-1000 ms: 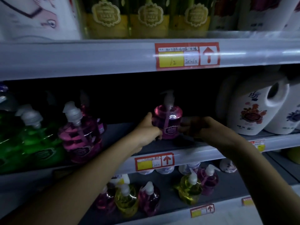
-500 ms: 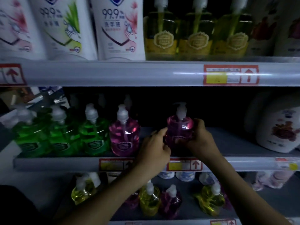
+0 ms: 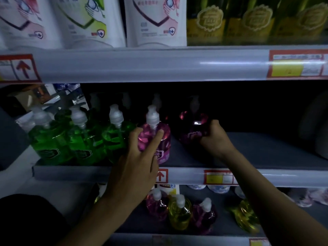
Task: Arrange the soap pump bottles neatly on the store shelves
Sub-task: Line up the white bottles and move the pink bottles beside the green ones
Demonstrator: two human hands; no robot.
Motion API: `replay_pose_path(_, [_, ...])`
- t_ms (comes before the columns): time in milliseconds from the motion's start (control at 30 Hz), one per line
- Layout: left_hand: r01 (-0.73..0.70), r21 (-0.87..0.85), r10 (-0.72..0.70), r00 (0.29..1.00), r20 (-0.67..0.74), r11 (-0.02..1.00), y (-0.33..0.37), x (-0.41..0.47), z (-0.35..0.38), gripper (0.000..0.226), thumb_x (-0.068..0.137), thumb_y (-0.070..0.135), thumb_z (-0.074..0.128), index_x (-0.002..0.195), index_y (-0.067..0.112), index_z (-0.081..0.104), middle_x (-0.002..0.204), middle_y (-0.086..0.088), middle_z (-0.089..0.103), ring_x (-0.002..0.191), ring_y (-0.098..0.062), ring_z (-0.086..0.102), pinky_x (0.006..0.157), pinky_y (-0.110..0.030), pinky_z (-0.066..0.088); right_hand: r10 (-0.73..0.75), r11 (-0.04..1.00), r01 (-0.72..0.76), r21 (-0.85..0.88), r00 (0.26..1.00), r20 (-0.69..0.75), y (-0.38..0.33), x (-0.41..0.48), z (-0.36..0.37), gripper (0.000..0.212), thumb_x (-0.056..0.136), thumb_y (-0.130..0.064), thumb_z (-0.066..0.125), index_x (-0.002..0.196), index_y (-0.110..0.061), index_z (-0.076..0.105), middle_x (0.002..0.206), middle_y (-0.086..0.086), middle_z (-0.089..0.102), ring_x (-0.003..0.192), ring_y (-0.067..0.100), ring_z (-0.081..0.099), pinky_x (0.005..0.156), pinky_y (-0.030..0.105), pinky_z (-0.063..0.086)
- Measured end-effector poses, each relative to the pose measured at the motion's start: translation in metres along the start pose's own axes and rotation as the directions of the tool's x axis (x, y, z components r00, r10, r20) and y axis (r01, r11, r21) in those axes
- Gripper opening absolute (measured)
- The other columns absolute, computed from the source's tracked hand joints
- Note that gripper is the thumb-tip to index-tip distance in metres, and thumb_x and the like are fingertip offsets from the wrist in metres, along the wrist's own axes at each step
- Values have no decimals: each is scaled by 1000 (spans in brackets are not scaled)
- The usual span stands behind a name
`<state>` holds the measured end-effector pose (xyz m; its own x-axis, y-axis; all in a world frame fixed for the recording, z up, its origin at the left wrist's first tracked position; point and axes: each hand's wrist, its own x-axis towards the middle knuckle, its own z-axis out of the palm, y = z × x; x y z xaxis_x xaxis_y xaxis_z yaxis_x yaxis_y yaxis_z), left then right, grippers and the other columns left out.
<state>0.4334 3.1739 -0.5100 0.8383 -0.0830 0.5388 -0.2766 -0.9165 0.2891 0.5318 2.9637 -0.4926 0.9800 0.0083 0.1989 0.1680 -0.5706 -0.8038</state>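
On the middle shelf [image 3: 266, 153] stand three green pump bottles [image 3: 81, 139] in a row, then a pink pump bottle [image 3: 161, 137] at the front. My left hand [image 3: 136, 164] holds this front pink bottle, fingers spread over its face. Further back in the shadow is a darker pink pump bottle [image 3: 191, 125]. My right hand [image 3: 214, 137] grips it from the right side.
White refill pouches [image 3: 154, 20] and yellow bottles [image 3: 252, 20] fill the upper shelf. The lower shelf holds several pink and yellow pump bottles [image 3: 179, 212]. A large white jug [image 3: 317, 125] stands dim at the far right. Price tags [image 3: 218, 177] line the shelf edges.
My left hand has left the held bottle and moved left onto the front pink bottle. My right hand has pushed the other pink bottle further back into the shelf.
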Motion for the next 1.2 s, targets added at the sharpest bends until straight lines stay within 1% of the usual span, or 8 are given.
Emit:
replay_pose_path(333, [-53, -25, 54, 998, 26, 998, -8, -4, 1, 78, 87, 18, 62, 150, 39, 20, 149, -4, 20, 64, -3, 43, 46, -5, 32, -22, 996, 28, -83, 997, 75, 5, 20, 20, 22, 77, -19, 73, 94, -6, 67, 90, 11, 70, 86, 26, 68, 79, 45, 58])
replay_pose_path(500, [-87, -146, 91, 996, 19, 985, -17, -15, -3, 73, 87, 12, 60, 149, 34, 28, 153, 0, 18, 69, -5, 49, 51, -12, 46, -56, 949, 30, -313, 996, -73, -2, 8, 22, 37, 78, -19, 70, 108, 0, 60, 108, 19, 64, 100, 34, 61, 74, 25, 42])
replay_pose_path(600, [-169, -158, 160, 985, -72, 973, -30, -38, -6, 39, 89, 10, 53, 127, 13, 56, 128, 0, 46, 75, -12, 58, 57, -23, 53, -215, 918, 112, -379, 946, -243, -17, -36, 17, 29, 80, -12, 63, 106, -4, 55, 108, 15, 56, 93, 33, 56, 70, 31, 42])
replay_pose_path(700, [-204, -107, 210, 976, 50, 973, -46, -67, 9, 21, 89, 17, 46, 94, 12, 66, 96, 1, 61, 74, -18, 61, 58, -29, 51, -340, 892, 222, -393, 903, -261, -29, -90, 20, 11, 80, -11, 59, 91, -12, 59, 94, 7, 60, 77, 26, 57, 65, 37, 46])
replay_pose_path(867, [171, -85, -109, 868, 485, 982, -71, -90, 53, 15, 87, 17, 54, 88, 17, 69, 86, -1, 69, 78, -19, 64, 66, -30, 52, -77, 933, 102, -346, 993, 87, -9, -158, 78, 7, 79, -17, 60, 85, -20, 61, 91, 3, 66, 78, 24, 63, 66, 37, 52])
replay_pose_path(1000, [427, -62, -299, 723, 623, 902, -100, -100, 88, 18, 86, 7, 53, 90, 11, 69, 90, -9, 71, 85, -25, 65, 78, -38, 55, 183, 886, 41, -462, 884, 429, 24, -163, 131, 27, 81, -18, 54, 106, -16, 63, 106, 12, 68, 99, 35, 63, 80, 39, 53])
replay_pose_path(1100, [525, -54, -353, 641, 682, 850, -119, -108, 110, 20, 86, 3, 50, 98, 9, 66, 102, -17, 68, 97, -32, 62, 83, -38, 50, 253, 861, 17, -508, 852, 458, 40, -142, 151, 28, 89, -20, 55, 115, -10, 60, 114, 15, 65, 106, 34, 61, 83, 33, 49])
replay_pose_path(1200, [588, -21, -396, 570, 720, 808, -132, -114, 130, 46, 86, 4, 51, 131, 13, 53, 124, -13, 60, 111, -30, 57, 89, -34, 50, 264, 882, -58, -467, 882, 390, 42, -116, 167, 38, 90, -23, 58, 124, -9, 54, 116, 16, 65, 109, 34, 61, 87, 36, 49])
